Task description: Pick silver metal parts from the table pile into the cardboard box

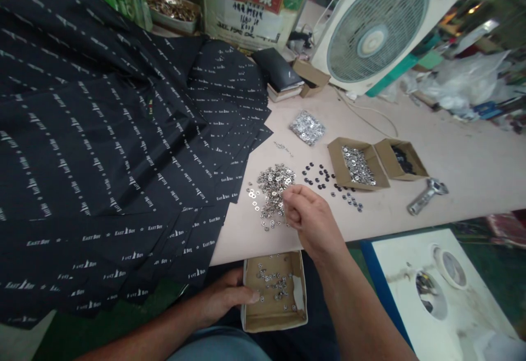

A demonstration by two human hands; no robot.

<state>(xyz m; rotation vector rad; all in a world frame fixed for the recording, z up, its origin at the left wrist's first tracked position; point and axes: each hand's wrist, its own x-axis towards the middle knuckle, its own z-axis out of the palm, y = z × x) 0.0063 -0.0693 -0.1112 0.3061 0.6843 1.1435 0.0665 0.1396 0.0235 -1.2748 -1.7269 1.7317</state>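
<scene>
My left hand [235, 294] grips a small open cardboard box [303, 284] below the table's front edge, its thumb over the left rim. Several metal snap fasteners [281, 285] lie scattered on the box's floor. Over on the tabletop, my right hand [308, 216] is closed at the right side of a pile of silvery snap fasteners [271, 185]. Its fingers curl inward, and whatever they may hold is hidden. Black snap caps [316, 175] and a few loose metal pieces [352, 201] are spread to the right of the pile.
Dark printed fabric [123, 131] covers the table's left side. At the right stand a box of metal snaps [358, 165], a box of black pieces [405, 159] and a metal tool [426, 196]. A bag of fasteners [307, 127], a black case [277, 69] and a fan [376, 32] are behind.
</scene>
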